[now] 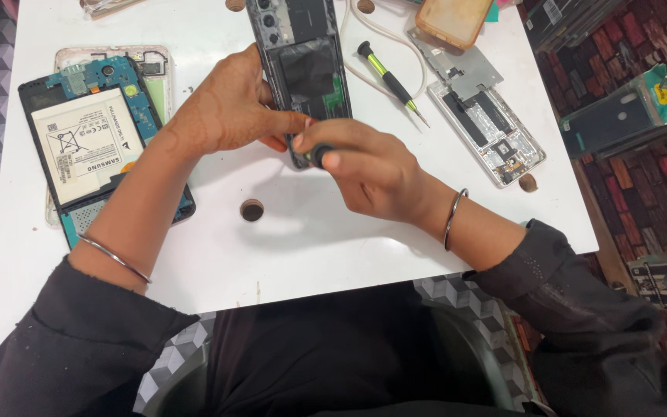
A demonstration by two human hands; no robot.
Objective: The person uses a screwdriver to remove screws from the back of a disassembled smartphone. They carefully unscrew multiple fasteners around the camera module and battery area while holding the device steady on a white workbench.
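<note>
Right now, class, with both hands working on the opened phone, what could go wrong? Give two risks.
1. The right hand presses a black-capped tool at the bottom edge of the opened dark phone; a slip might gouge its exposed parts.
2. The left hand steadies the phone only from one side, so it could twist.

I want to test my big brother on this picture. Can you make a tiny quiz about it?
1. True or false: the left hand steadies the opened phone.
2. The spare screwdriver has a handle of which colours? A red and white B green and black C all blue
3. What lies at the white table's left side?

Key: 1 true. 2 B. 3 An opened tablet with its battery showing. The right hand grips a black tool handle.
</note>
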